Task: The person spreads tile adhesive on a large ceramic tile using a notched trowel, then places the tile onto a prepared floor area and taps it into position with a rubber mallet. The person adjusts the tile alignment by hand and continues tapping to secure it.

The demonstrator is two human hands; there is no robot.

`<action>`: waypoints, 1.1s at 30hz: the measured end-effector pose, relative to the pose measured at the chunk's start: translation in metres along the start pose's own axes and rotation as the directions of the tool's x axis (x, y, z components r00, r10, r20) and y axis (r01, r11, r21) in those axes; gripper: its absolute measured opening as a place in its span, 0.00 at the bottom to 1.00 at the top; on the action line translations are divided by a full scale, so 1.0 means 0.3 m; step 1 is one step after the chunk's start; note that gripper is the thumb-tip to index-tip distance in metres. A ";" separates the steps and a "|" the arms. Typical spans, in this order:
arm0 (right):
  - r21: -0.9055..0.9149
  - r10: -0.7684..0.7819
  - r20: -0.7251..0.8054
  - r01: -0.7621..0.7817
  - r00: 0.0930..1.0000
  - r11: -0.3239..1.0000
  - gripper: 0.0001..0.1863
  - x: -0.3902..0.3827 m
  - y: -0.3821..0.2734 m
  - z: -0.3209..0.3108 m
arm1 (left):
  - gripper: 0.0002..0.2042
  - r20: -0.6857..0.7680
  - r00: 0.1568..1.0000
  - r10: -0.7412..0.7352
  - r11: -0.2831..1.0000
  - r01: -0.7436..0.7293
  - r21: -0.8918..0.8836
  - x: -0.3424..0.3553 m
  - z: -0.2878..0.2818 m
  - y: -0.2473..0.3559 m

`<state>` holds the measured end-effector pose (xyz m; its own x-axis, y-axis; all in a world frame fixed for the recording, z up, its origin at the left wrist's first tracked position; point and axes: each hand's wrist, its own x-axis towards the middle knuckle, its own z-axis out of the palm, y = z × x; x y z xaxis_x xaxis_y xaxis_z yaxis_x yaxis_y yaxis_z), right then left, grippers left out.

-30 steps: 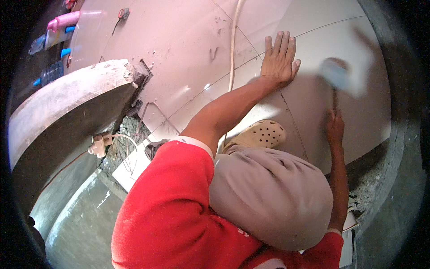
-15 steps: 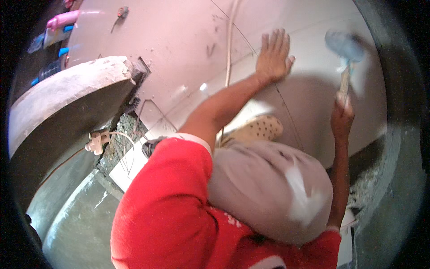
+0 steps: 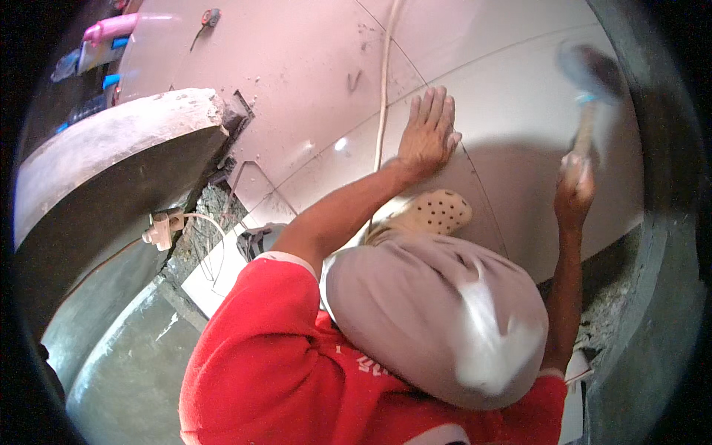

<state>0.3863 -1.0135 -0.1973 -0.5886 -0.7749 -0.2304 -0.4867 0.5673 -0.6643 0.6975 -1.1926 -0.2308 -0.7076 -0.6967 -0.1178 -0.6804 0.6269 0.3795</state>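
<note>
My left hand (image 3: pixel 429 132) lies flat on the pale floor tiles (image 3: pixel 512 111), fingers stretched out and close to a joint between tiles. In my right hand (image 3: pixel 575 189) is the light wooden handle of a mallet (image 3: pixel 589 73), gripped near its lower end. The mallet's dark grey head is smeared by motion. It is above or at the tile near the right wall; I cannot tell whether it touches.
A cable (image 3: pixel 383 104) runs across the tiles left of my left hand. A tape measure (image 3: pixel 211 18) lies far left. Nearer stand a curved concrete edge (image 3: pixel 119 122) and a cable connector (image 3: pixel 162 229). A grey wall (image 3: pixel 671 245) bounds the right; broken rubble (image 3: pixel 604 297) lies beside it.
My left hand has slid nearer and a little left along the tiles. My right hand has shifted slightly right and nearer, and the mallet's head has moved right.
</note>
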 end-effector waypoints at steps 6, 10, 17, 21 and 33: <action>-0.381 -0.633 -0.018 0.580 0.774 0.720 0.14 -0.013 -0.006 0.055 | 0.35 -0.096 0.995 0.028 0.998 -0.033 -0.049 -0.015 -0.009 -0.001; -0.405 -0.492 0.121 0.495 0.862 0.769 0.13 -0.031 -0.033 0.074 | 0.35 -0.132 0.991 0.015 0.999 -0.021 -0.038 0.021 -0.020 -0.003; -0.393 -0.790 -0.195 0.692 0.581 0.606 0.14 -0.041 0.086 0.007 | 0.36 -0.132 0.991 0.030 0.994 -0.043 -0.099 -0.001 -0.002 -0.011; -0.297 -0.307 0.008 0.296 0.952 0.908 0.11 -0.068 0.116 -0.043 | 0.37 -0.060 0.998 0.036 0.997 -0.040 -0.068 0.021 -0.003 -0.020; -0.535 -0.432 -0.062 0.335 0.900 0.775 0.18 0.030 -0.002 -0.153 | 0.36 -0.135 0.987 0.090 0.996 -0.088 0.018 0.044 -0.011 -0.031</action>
<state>0.3517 -1.0080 -0.1664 -0.3594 -0.9250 0.1233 -0.9202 0.3293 -0.2118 0.6950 -1.2089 -0.2328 -0.7334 -0.6785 0.0420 -0.6190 0.6920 0.3716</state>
